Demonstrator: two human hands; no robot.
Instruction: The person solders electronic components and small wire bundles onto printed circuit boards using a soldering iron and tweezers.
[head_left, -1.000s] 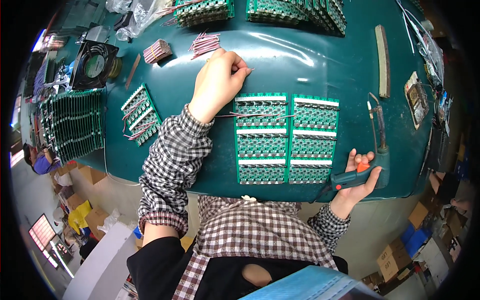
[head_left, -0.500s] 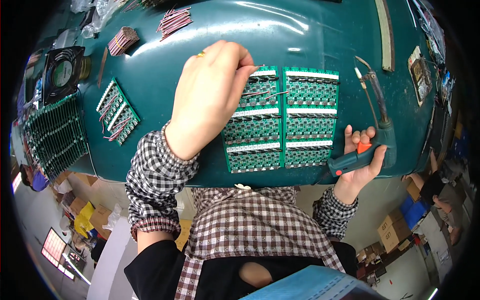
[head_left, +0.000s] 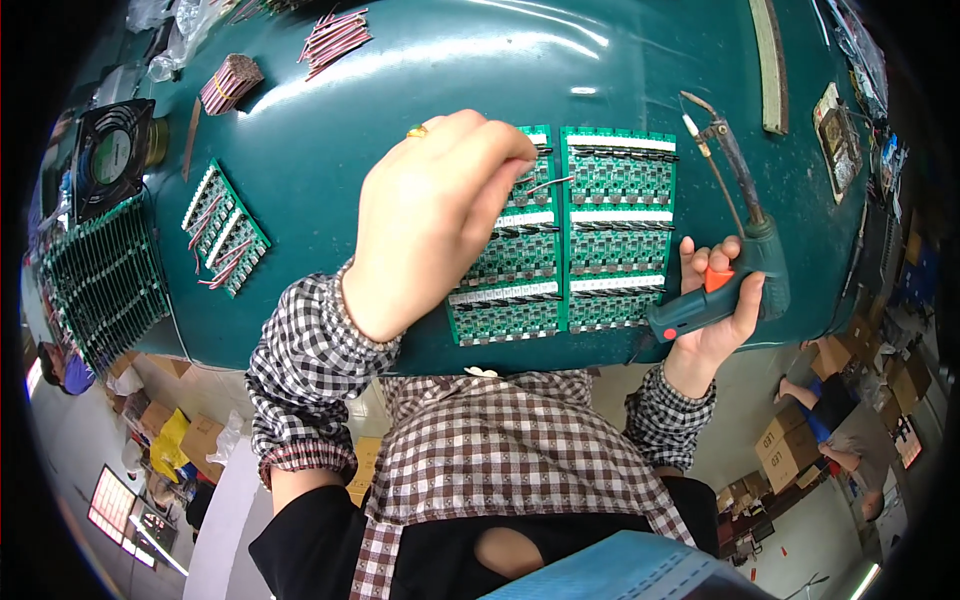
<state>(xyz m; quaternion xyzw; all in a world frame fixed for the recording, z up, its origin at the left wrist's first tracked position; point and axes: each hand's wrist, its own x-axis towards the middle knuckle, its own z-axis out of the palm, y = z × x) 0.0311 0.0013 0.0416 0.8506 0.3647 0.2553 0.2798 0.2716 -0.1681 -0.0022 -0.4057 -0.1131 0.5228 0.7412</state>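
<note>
My left hand [head_left: 430,215] is over the left circuit board panel [head_left: 506,325], thumb and fingers pinched at its upper part; what is between the fingertips is hidden. Beside them a short thin wire [head_left: 548,185] lies on the panel, its end reaching the gap to the right panel [head_left: 620,248]. Both panels are green, with white connector rows and black parts. My right hand [head_left: 712,350] is wrapped round the grip of a dark green soldering gun [head_left: 766,265] with an orange trigger. Its metal tip points up and away, to the right of the right panel.
A smaller board with wires [head_left: 228,230] lies to the left, near a stack of boards [head_left: 105,280] and a black fan [head_left: 112,155]. Farther back are a banded wire bundle [head_left: 230,85] and loose wires [head_left: 335,42]. A wooden strip [head_left: 769,70] lies at the far right.
My left hand has moved slightly toward me and right, from the left panel's top edge onto its upper rows. The soldering gun's tip has shifted left and away a little, still in my right hand.
</note>
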